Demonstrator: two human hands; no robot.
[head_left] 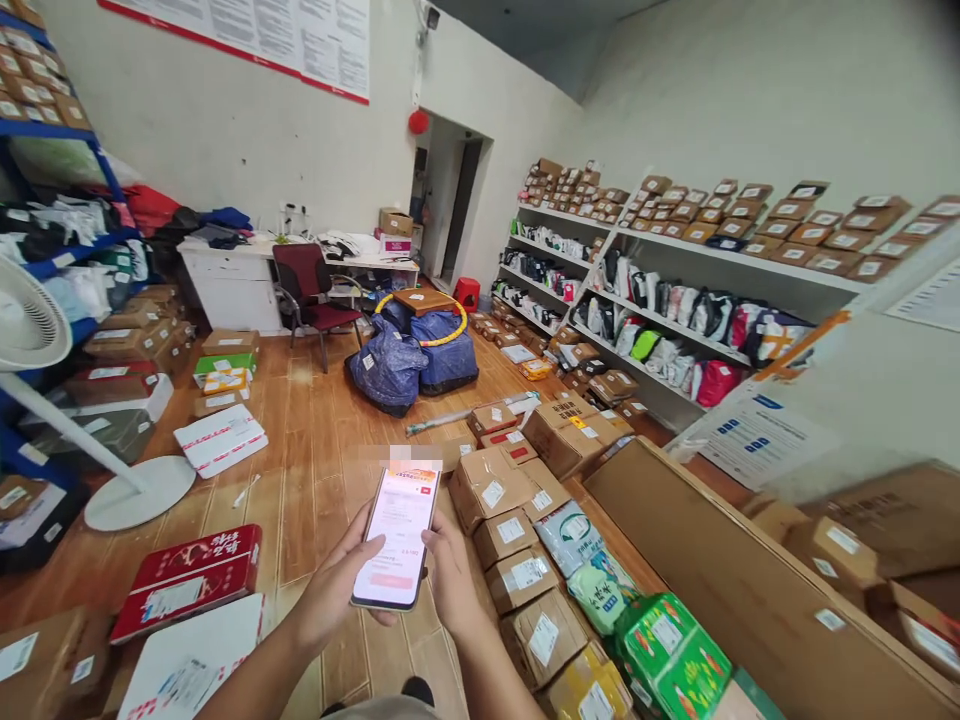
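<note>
A smartphone [396, 540] with a lit screen is held upright in front of me, at the middle of the lower view. My left hand [337, 575] wraps its left side, the thumb lying over the screen's edge. On the other side my right hand [451, 575] grips the phone's right edge, its thumb at the screen. The fingers behind the phone are mostly hidden. Pale page content with a pink bar low down fills the screen; the text is too small to read.
Rows of labelled cartons [544, 635] line the floor at my right, beside a long flat box [735, 560]. A red box [191, 575] and a standing fan [139, 490] are at left. Blue sacks [386, 370], an office chair [319, 300] and parcel shelves [690, 245] stand farther back.
</note>
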